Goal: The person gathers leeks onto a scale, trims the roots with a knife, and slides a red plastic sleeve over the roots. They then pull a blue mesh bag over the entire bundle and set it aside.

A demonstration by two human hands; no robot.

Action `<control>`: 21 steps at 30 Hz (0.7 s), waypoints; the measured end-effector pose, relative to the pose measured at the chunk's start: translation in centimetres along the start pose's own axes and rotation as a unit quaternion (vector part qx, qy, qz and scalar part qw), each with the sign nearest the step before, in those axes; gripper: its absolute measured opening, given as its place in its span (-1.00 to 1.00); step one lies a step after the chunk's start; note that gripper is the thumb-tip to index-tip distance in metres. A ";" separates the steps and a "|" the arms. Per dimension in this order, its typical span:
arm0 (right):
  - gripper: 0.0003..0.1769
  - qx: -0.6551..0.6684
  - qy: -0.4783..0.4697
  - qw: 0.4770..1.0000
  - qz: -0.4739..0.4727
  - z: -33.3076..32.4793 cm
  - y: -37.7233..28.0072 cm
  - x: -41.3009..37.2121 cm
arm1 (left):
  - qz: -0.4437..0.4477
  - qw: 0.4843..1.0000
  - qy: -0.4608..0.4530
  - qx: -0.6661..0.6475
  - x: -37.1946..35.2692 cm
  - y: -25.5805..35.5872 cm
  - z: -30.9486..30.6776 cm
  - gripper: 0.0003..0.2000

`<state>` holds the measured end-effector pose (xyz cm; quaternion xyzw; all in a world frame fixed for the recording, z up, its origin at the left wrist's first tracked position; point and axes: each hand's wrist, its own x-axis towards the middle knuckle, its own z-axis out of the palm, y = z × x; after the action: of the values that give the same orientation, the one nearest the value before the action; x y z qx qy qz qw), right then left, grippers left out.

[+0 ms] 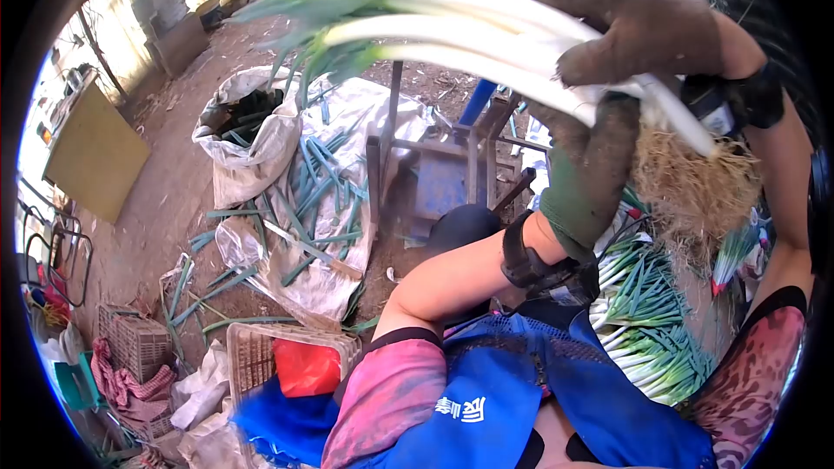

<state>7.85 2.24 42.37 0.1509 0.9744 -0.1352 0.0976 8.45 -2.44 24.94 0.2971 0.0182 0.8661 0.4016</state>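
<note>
A bunch of long green onions (pixel 460 26) is held up across the top of the view, its white stems to the right and its green leaves, blurred, to the left. My right hand (pixel 647 35), in a dirty brown glove, grips the stems from above. From below, my left hand (pixel 595 169), in a soiled green glove, closes around them near the root end; some of its fingers are hidden. Tangled tan roots (pixel 695 187) hang beside my left hand. Under the roots lies a pile of green onions (pixel 647 321).
A metal frame stand (pixel 421 148) is in front of me. To its left, an open white sack (pixel 252 139) holds dark green leaves, and cut leaves litter a white sheet (pixel 326 291). Plastic crates (pixel 248 356) with cloths stand at lower left. A yellowish board (pixel 95 152) leans at far left.
</note>
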 end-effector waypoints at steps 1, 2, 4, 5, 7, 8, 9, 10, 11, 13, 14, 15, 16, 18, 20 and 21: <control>-0.20 0.000 -0.012 1.000 0.016 0.4 0.8 0.6 | -0.030 0.998 0.026 -0.049 0.3 -1.3 -0.9 -0.52; -0.17 -0.020 -0.008 1.000 0.017 1.0 2.5 1.2 | -0.048 0.998 0.027 -0.040 0.5 -3.0 -2.6 -0.51; -0.15 0.016 -0.050 0.998 0.031 2.4 6.8 2.3 | -0.074 0.996 0.038 -0.041 0.6 -6.6 -5.8 -0.54; -0.18 0.010 -0.065 0.992 0.110 3.2 7.1 2.8 | -0.082 0.994 0.048 -0.052 0.6 -8.4 -6.9 -0.58; -0.09 -0.038 -0.149 0.978 0.139 4.8 10.0 5.2 | -0.097 0.990 0.069 -0.073 0.5 -11.9 -8.9 -0.64; -0.09 -0.067 -0.180 0.969 0.154 5.6 11.1 6.1 | -0.104 0.988 0.080 -0.084 0.3 -13.6 -10.0 -0.66; -0.08 -0.095 -0.211 0.958 0.167 6.3 12.3 7.0 | -0.077 0.994 0.072 0.020 0.2 -15.3 -11.3 -0.65; -0.08 -0.095 -0.238 0.954 0.155 7.0 14.1 7.8 | -0.051 0.988 0.071 0.131 0.1 -16.9 -12.7 -0.63; -0.08 -0.094 -0.265 0.949 0.143 7.6 15.7 8.6 | -0.025 0.969 0.075 0.236 0.3 -17.8 -13.6 -0.61; -0.08 -0.102 -0.295 0.938 0.152 9.3 19.9 9.7 | -0.136 0.977 0.146 0.077 0.6 -19.6 -14.8 -0.57; -0.08 -0.100 -0.305 0.935 0.153 10.0 21.8 9.9 | -0.208 0.962 0.172 0.047 1.1 -20.7 -15.3 -0.54; -0.09 -0.098 -0.313 0.932 0.156 10.6 23.3 9.8 | -0.221 0.955 0.180 0.077 1.0 -21.6 -15.7 -0.57; -0.09 -0.082 -0.307 0.934 0.162 10.9 25.0 9.7 | -0.236 0.948 0.186 0.107 1.2 -22.7 -15.9 -0.59; -0.09 -0.047 -0.296 0.938 0.174 11.8 28.1 9.4 | -0.157 0.955 0.248 0.041 1.0 -27.2 -17.1 -0.60; -0.09 -0.024 -0.266 0.945 0.189 12.7 30.2 9.2 | -0.194 0.932 0.279 0.128 1.6 -28.2 -18.0 -0.50; -0.09 -0.014 -0.252 0.947 0.198 13.1 31.1 9.0 | -0.191 0.916 0.321 0.145 1.9 -28.6 -17.8 -0.45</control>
<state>11.33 29.37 20.60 0.3002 0.8703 -0.1333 0.3669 17.66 21.95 3.53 0.0490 0.3273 0.8098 0.4845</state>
